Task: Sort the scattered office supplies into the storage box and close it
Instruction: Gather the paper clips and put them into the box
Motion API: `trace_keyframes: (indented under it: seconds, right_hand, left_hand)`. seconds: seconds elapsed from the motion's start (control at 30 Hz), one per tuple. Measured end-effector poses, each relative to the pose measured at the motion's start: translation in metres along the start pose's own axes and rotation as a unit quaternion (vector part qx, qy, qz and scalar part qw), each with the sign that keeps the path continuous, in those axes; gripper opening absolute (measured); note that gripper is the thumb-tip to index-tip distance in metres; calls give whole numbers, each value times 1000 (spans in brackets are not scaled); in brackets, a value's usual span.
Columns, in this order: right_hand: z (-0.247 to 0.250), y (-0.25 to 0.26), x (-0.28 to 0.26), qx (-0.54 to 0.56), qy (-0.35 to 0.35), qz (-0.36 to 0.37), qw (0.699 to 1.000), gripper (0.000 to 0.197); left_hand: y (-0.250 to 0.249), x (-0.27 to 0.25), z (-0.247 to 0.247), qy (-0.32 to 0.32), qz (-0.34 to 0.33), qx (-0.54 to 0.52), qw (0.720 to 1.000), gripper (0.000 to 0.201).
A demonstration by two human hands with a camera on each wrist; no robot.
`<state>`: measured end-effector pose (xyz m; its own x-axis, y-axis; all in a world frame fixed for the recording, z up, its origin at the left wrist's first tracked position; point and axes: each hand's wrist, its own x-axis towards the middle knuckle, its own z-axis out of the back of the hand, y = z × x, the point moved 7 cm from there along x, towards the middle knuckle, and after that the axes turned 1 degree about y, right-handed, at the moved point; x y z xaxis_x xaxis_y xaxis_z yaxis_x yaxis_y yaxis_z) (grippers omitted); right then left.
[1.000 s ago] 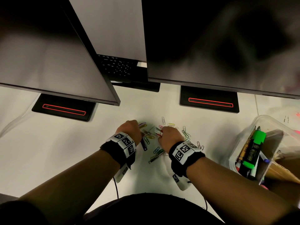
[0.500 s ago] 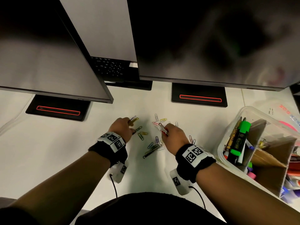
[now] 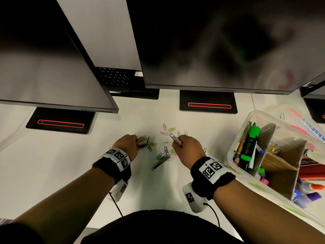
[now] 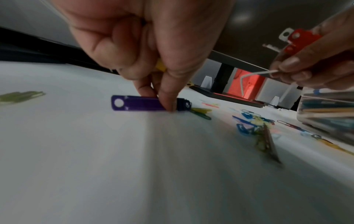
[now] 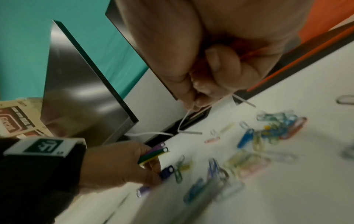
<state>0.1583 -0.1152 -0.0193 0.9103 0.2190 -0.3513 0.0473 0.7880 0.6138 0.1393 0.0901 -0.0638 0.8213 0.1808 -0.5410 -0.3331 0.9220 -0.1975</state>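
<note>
Coloured paper clips lie scattered on the white desk between my hands. My left hand grips a bundle of purple, green and yellow fastener strips, and its fingertips pinch a purple strip that lies flat on the desk. My right hand is raised a little above the clips and grips red and white fastener strips, with thin white prongs hanging from it. The clear storage box stands open to the right, with pens and a green highlighter inside.
Two dark monitors overhang the desk, with black bases behind the clips. A keyboard sits between them. Cardboard dividers split the box. A clear lid with pink lettering lies beyond the box.
My hands have drawn apart. The right hand has lifted off the clip pile with its strips. The left hand has gathered more strips and shifted left. The view has swung towards the box.
</note>
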Motion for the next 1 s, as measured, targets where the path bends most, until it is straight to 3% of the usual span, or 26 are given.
trace_keyframes:
  seconds: [0.17, 0.33, 0.5, 0.6, 0.73, 0.87, 1.0]
  right_hand:
    - [46, 24, -14, 43, -48, 46, 997, 23]
    - [111, 27, -41, 71, -93, 53, 992, 30]
    - [188, -13, -69, 13, -173, 6, 985, 35]
    - [226, -52, -82, -57, -172, -66, 981, 28]
    - [252, -98, -89, -127, -149, -149, 969, 12]
    - [254, -137, -83, -160, -121, -229, 953, 13]
    - [253, -145, -76, -147, -115, -237, 953, 19]
  left_hand:
    - [-27, -12, 24, -52, -44, -87, 994, 20]
    - [-107, -27, 47, -21, -160, -159, 974, 15]
    - [-213, -66, 69, 15, -268, -282, 921, 9]
    - [-274, -84, 64, 74, -313, -331, 887, 12]
    - [-339, -94, 42, 166, -317, -354, 864, 22]
    - [-378, -92, 33, 162, -300, -352, 872, 15]
    - [-396, -86, 17, 171, -276, -343, 882, 5]
